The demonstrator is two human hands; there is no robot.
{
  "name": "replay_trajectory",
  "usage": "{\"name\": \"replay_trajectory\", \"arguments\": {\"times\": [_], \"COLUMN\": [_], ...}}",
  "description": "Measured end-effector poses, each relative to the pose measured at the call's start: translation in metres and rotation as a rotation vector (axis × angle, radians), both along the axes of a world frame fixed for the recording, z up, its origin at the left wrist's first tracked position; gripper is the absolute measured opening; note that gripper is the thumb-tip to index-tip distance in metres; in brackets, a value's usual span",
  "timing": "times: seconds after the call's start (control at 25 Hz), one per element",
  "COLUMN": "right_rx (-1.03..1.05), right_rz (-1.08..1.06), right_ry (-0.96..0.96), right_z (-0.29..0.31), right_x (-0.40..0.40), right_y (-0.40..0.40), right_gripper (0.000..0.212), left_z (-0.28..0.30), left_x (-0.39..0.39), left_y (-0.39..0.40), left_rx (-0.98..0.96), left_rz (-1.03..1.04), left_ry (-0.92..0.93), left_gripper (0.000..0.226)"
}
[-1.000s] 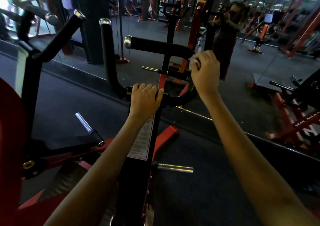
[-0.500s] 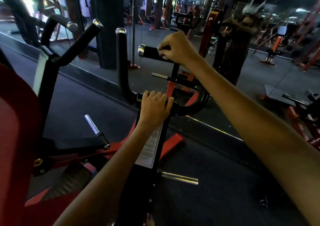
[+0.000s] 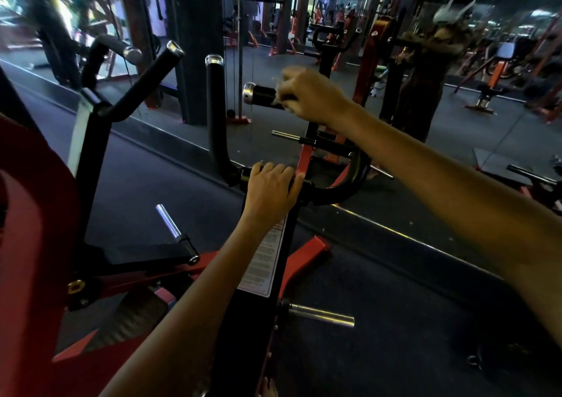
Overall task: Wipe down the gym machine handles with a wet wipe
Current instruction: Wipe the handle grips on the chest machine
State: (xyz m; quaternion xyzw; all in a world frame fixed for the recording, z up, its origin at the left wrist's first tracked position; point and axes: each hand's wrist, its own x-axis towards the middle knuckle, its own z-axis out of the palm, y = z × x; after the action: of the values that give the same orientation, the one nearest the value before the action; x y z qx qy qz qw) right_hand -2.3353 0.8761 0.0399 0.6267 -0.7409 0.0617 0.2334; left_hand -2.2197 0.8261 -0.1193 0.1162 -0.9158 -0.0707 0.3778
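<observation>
The right hand (image 3: 310,95) is curled around the short black handle (image 3: 264,95) that sticks out sideways, and it holds a white wet wipe (image 3: 281,98) against the grip. The wipe is a bit blurry, but small white bits of it peek out above and below the fingers. Only the end of this handle shows past the hand, with its shiny silver cap (image 3: 248,93) pointing left. The left hand (image 3: 270,188) is lower down and closer. Its fingers wrap over the black curved bar (image 3: 340,190) at the top of the machine's arm, holding it tight. Just to the left of that hand, a tall black handle (image 3: 214,108) stands straight up with a clear cap on top. A white sticker with tiny words (image 3: 264,260) sits on the arm, partly under the left wrist. A silver peg (image 3: 322,315) sticks out from the arm lower down. Farther left, another black handle (image 3: 143,83) leans up and to the right. A big mirror (image 3: 425,159) stands behind the machine.
</observation>
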Motion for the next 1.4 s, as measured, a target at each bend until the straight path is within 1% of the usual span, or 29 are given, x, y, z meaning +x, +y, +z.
{"name": "replay_trajectory", "arguments": {"times": [0.16,0.24,0.36,0.44,0.56,0.68,0.76,0.88,0.96,1.08,1.16,1.2,1.32,1.4], "right_rx": [0.040,0.008,-0.066,-0.054,0.017,0.050,0.000,-0.040,-0.043,-0.026,0.005,0.021,0.015,0.012], "right_rz": [-0.062,-0.094,-0.168,-0.121,0.042,0.120,0.137,0.059,0.030,0.046,0.067,0.077,0.133,0.147], "right_ry": [0.128,0.185,0.156,0.196,0.379,0.411,0.340,0.061,-0.063,-0.094,-0.045,0.016,0.301,0.487], "right_z": [-0.007,-0.013,-0.017,-0.018,-0.025,-0.023,-0.018,-0.005,0.003,0.009,0.008,0.005,-0.007,-0.014], "right_x": [-0.012,-0.015,-0.016,-0.018,-0.027,-0.022,-0.011,0.004,0.007,0.004,0.000,-0.001,-0.009,-0.012], "right_y": [0.055,0.086,0.109,0.105,0.081,0.041,0.008,-0.033,-0.045,-0.036,-0.021,-0.012,0.019,0.044], "right_gripper": [0.013,0.012,0.014,0.012,0.008,0.007,0.007,0.022,0.026,0.022,0.019,0.018,0.016,0.024], "left_z": [0.000,0.000,0.000,0.001,0.002,0.001,0.001,0.002,0.002,0.004,0.004,0.004,0.003,0.003], "left_x": [0.001,0.000,-0.001,-0.001,0.000,0.000,0.000,0.001,0.002,0.004,0.004,0.004,0.004,0.003], "left_y": [0.001,0.001,0.003,0.004,0.004,0.003,0.003,0.003,0.002,0.000,0.000,-0.001,-0.001,-0.001], "left_rx": [0.009,0.021,0.029,0.027,0.020,0.010,0.009,0.018,0.017,0.028,0.032,0.030,0.031,0.039], "left_rz": [-0.009,0.000,0.021,0.030,0.025,0.016,0.022,0.013,-0.003,-0.019,-0.022,-0.022,-0.035,-0.044], "left_ry": [-0.017,-0.025,-0.030,-0.042,-0.068,-0.076,-0.046,-0.028,-0.044,-0.081,-0.091,-0.091,-0.106,-0.116], "left_gripper": [0.050,0.053,0.056,0.056,0.051,0.044,0.049,0.051,0.051,0.055,0.055,0.054,0.042,0.038]}}
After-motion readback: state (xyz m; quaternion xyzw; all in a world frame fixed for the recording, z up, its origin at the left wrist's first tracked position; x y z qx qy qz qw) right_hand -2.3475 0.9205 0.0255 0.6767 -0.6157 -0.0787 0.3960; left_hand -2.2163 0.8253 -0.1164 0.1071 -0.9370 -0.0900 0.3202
